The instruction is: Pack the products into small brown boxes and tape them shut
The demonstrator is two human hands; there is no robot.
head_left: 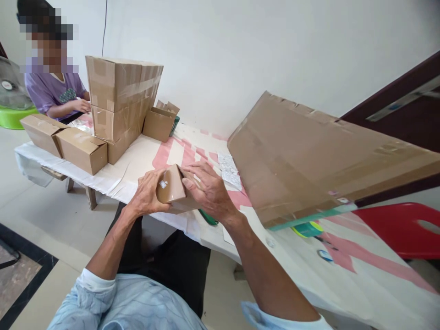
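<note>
Between my two hands is a small brown cardboard box [173, 185], tilted over the table's near edge, with a small white label on its end face. My left hand [146, 195] wraps round the box's left end, thumb underneath and fingers over the top. My right hand [209, 190] lies along the other side with its fingers bent against the cardboard; part of the box is hidden behind it. Just below the right hand, a dark green object [208, 217] shows on the table edge, partly covered.
Taped cartons [120, 101] are stacked at the left, with two smaller boxes [82, 145] before them. An opened box [160, 121] stands behind. A large cardboard carton [309, 156] leans at the right, near a tape roll [307, 229] and red stool [395, 224]. Another person [57, 91] sits far left.
</note>
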